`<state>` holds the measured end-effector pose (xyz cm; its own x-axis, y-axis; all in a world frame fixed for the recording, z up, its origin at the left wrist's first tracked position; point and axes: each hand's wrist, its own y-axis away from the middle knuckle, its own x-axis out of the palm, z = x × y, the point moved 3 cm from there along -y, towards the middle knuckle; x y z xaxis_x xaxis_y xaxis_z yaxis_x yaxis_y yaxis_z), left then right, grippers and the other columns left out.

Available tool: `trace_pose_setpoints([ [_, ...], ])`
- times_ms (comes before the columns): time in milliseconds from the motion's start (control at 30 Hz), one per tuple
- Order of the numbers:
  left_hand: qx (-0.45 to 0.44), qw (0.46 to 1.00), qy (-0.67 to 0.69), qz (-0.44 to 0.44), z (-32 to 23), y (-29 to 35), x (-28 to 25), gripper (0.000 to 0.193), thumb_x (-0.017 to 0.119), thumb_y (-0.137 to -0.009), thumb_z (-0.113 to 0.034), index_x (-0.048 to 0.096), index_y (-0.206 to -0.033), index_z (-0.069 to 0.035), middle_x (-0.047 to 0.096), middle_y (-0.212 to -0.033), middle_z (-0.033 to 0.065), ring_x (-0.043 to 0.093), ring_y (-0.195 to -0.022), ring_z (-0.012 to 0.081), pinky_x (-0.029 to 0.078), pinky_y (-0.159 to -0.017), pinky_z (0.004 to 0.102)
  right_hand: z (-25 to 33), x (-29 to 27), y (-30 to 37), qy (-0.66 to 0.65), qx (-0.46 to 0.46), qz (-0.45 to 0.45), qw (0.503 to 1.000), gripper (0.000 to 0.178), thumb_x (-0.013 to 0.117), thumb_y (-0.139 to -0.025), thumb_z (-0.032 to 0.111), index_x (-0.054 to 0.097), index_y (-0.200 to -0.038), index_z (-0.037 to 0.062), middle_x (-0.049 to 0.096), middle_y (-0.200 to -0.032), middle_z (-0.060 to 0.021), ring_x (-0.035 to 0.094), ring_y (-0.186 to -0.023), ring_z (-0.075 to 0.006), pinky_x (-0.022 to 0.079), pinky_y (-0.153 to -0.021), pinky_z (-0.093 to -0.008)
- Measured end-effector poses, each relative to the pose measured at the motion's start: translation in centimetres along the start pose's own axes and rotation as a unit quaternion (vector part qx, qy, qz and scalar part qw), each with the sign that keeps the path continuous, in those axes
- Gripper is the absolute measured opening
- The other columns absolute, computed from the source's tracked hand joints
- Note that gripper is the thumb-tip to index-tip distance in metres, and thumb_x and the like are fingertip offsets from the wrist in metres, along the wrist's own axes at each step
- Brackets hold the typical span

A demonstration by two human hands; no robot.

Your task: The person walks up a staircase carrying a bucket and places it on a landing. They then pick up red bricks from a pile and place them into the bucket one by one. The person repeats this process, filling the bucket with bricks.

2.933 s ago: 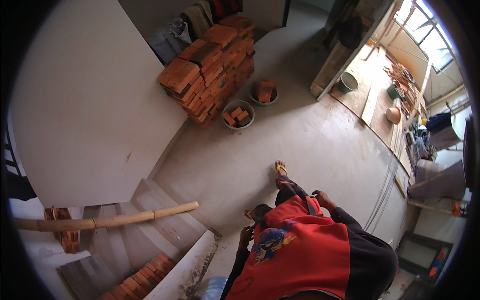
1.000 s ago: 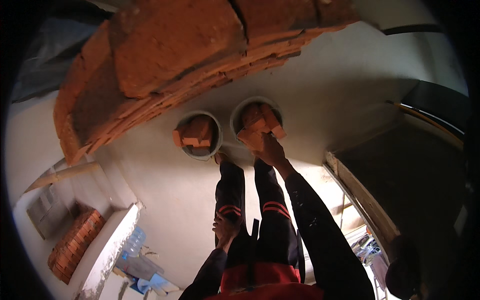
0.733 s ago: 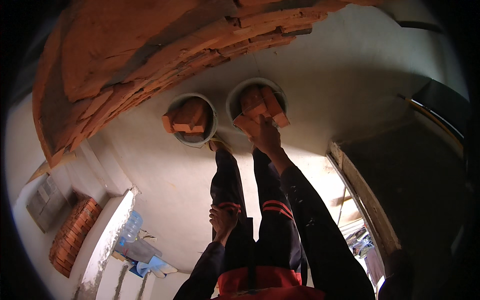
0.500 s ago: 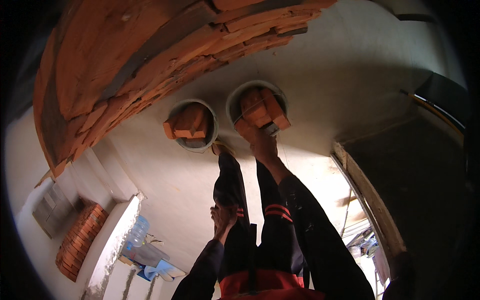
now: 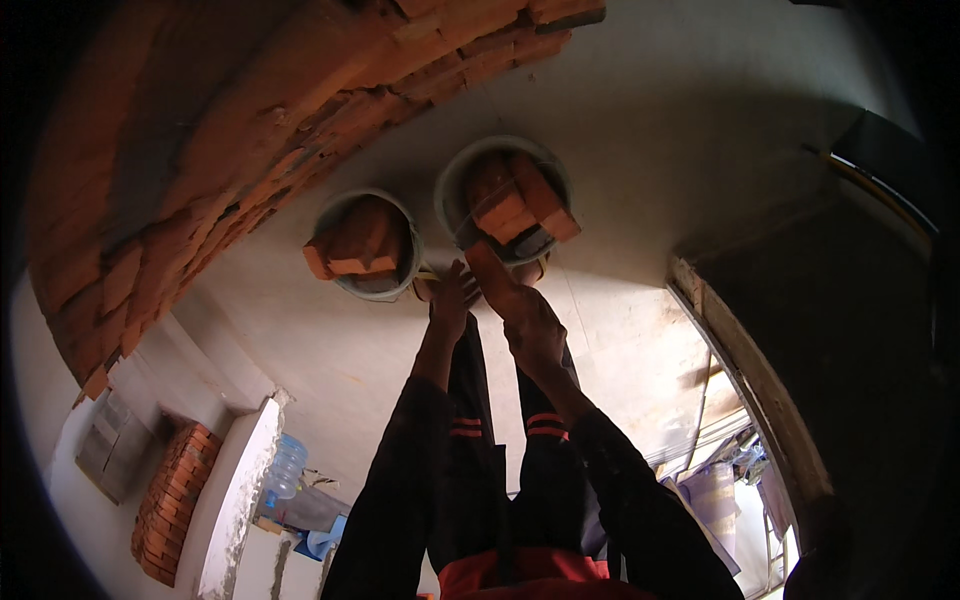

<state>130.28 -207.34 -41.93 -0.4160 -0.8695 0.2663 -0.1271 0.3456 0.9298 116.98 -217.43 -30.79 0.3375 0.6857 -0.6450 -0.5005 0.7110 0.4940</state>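
Observation:
My right hand (image 5: 537, 328) is wrapped round the end of a red brick (image 5: 489, 268), held above the front rim of the right-hand bucket (image 5: 451, 192). Several bricks (image 5: 503, 207) stand tilted in that bucket, some sticking out past its rim. My left hand (image 5: 454, 292) is beside the held brick with its fingers stretched out and apart, in front of the gap between the buckets. To the left, another round bucket (image 5: 414, 232) also holds several bricks (image 5: 362, 243). My feet, partly hidden, are just behind my hands.
A large stack of red bricks (image 5: 250, 150) rises at the upper left. Another brick pile (image 5: 177, 490) lies beyond a low white wall (image 5: 232, 495), with a clear blue water bottle (image 5: 285, 466) near it. At the right, a raised edge (image 5: 735, 375) borders a dark area.
My left hand has moved from my knee forward to the buckets, its fingers spreading. My right hand has lifted a brick and drawn it back from the right-hand bucket.

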Motion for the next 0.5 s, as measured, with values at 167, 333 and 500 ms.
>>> trace_pose_setpoints([
  [167,0.02,0.998,-0.009,-0.051,-2.7,-0.2,2.9,0.033,0.037,-0.094,-0.025,0.043,-0.122,-0.008,0.052,-0.111,0.0063,0.053,-0.099,0.0169,0.044,-0.084,0.0305,-1.1,0.9,-0.6,-0.015,-0.073,-0.062,0.995,0.05,0.065,-0.07,0.015,0.047,-0.114,0.0,0.053,-0.111,-0.02,0.055,-0.097,-0.0349,0.048,-0.08,-0.0408],
  [333,0.099,0.995,-0.03,-0.002,-1.6,-1.3,1.3,0.033,0.043,-0.09,-0.018,0.046,-0.12,-0.003,0.052,-0.113,0.0097,0.051,-0.103,0.0172,0.042,-0.087,0.0296,-1.8,3.0,-2.4,-0.028,-0.046,-0.035,0.998,0.051,0.067,-0.068,0.014,0.048,-0.114,0.0004,0.055,-0.108,-0.02,0.056,-0.096,-0.0362,0.048,-0.081,-0.041],
  [500,0.12,0.992,-0.026,-0.01,-1.0,-0.5,3.5,0.037,0.046,-0.087,-0.014,0.044,-0.121,0.002,0.052,-0.113,0.0109,0.051,-0.103,0.0189,0.041,-0.09,0.0314,-2.6,3.3,-1.6,-0.021,-0.041,-0.036,0.998,0.055,0.069,-0.067,0.015,0.048,-0.116,0.0014,0.053,-0.112,-0.0198,0.055,-0.1,-0.0355,0.047,-0.085,-0.0411],
])
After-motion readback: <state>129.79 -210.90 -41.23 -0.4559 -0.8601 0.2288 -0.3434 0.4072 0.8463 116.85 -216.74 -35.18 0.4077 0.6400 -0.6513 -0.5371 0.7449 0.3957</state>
